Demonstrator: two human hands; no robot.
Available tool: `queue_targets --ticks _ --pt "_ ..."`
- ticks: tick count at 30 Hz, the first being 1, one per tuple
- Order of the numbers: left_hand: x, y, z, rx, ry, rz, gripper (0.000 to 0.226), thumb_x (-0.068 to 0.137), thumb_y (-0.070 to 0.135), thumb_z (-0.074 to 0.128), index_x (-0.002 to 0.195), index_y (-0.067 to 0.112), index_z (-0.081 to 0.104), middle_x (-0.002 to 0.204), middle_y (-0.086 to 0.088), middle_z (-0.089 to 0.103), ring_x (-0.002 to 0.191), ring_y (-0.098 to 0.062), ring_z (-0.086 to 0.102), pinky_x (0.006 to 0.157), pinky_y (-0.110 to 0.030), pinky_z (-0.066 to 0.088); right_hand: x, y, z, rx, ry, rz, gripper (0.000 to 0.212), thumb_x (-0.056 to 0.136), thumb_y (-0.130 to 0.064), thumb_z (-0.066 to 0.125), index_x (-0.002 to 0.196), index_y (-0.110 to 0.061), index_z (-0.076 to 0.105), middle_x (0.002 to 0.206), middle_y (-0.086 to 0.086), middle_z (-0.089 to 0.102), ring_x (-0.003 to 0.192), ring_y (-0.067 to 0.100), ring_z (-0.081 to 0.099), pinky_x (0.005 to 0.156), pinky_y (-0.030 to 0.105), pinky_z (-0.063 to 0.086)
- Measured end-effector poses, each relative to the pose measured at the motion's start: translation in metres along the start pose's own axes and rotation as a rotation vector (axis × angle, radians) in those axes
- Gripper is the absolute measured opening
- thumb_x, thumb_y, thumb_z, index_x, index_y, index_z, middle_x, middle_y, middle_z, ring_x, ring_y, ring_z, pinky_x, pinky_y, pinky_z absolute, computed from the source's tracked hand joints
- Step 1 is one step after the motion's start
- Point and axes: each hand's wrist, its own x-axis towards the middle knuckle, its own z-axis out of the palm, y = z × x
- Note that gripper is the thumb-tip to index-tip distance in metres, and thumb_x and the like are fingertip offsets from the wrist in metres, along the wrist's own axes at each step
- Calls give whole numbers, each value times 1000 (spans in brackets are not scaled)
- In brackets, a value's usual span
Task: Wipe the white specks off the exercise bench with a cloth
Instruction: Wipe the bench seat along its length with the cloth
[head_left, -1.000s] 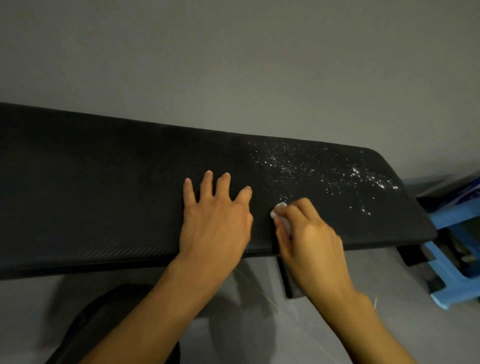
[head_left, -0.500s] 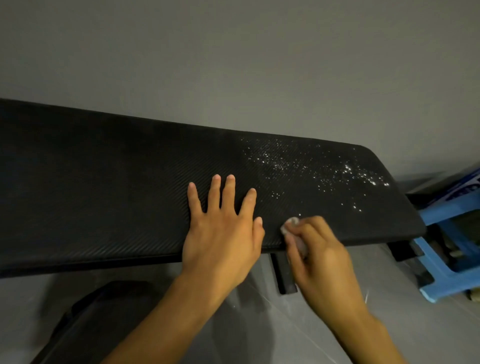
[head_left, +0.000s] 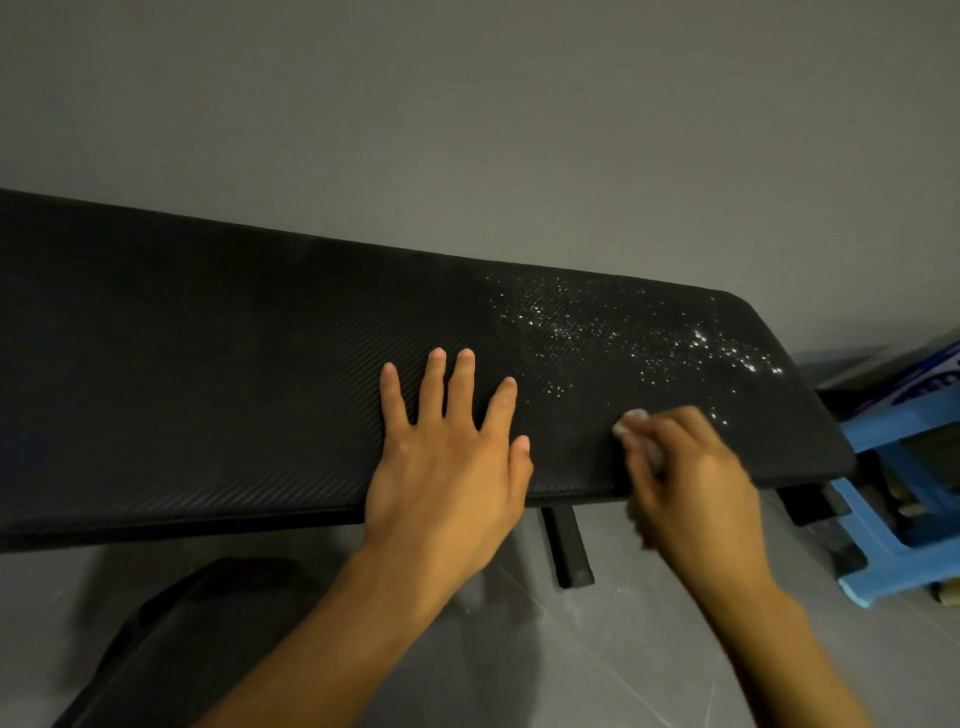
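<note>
Wiping step: the right hand grips the cloth on the exercise bench, left hand flat and wide — next, rub over the white specks.

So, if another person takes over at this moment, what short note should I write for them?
Left hand: open, flat on the bench pad, fingers spread.
Right hand: holds a small white cloth against the pad near its front edge.
Done: the pad left of the hands shows no specks.
Left to do: white specks scattered across the right end, not yet wiped.
</note>
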Motion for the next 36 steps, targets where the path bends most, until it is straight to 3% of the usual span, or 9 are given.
queue_targets --ticks 3,8,12,14,18,22,28,33,36 --pt "-1 0 0 -1 7 -1 60 99 46 26 150 21 47 158 -23 38 150 -43 29 117 -71 18 0 6 0 -82 80 63 26 98 -34 55 110 -16 70 105 -4 56 77 24 66 59 42 55" --pt "-1 1 -1 -3 4 -4 60 100 46 26 150 21 46 159 -24 37 150 -43 28 116 -71 20 -20 -14 8 155 -47 -120 16 100 -28 60 107 -20 71 107 -13 60 81 9 68 64 35 59" --pt "-1 1 -1 -1 2 -4 60 100 46 26 150 20 45 159 -24 36 150 -43 27 117 -71 18 -3 20 -3 -23 75 123 25 100 -36 54 109 -19 70 108 -9 58 78 20 68 60 40 56" --pt "0 2 -1 2 -2 -10 60 100 46 26 151 20 45 159 -24 36 150 -43 27 117 -70 18 -4 6 2 -76 99 53 25 99 -30 55 111 -14 71 107 -4 59 84 23 67 63 37 54" --pt "0 1 -1 3 -10 -8 61 99 47 25 150 21 45 159 -24 37 150 -43 28 117 -70 19 -1 -42 18 73 -71 -210 22 101 -33 54 111 -23 70 111 -10 61 93 14 68 69 38 59" --pt "-1 0 -1 -3 -6 1 61 98 47 28 149 20 47 158 -24 38 149 -42 30 117 -70 20 46 -39 27 -34 -18 -87 30 100 -42 50 115 -26 69 112 -10 58 91 21 67 69 47 58" --pt "-1 0 -1 -15 -14 -6 63 98 48 22 150 20 45 159 -22 36 151 -41 27 118 -69 19 15 -59 24 40 -95 -257 21 100 -34 56 115 -27 68 111 -13 59 87 12 65 60 38 56" --pt "0 1 -2 -11 -24 -9 64 97 47 25 150 18 45 159 -22 37 150 -41 29 118 -69 20 50 -47 32 -83 16 -92 23 101 -35 55 113 -21 70 109 -7 58 82 22 67 60 39 55" --pt "-2 1 -2 -9 -22 -12 68 97 46 22 151 13 44 159 -22 37 150 -40 29 118 -69 20 50 -60 37 -13 -62 -212 21 102 -29 55 117 -24 69 113 -9 57 87 15 64 62 32 52"
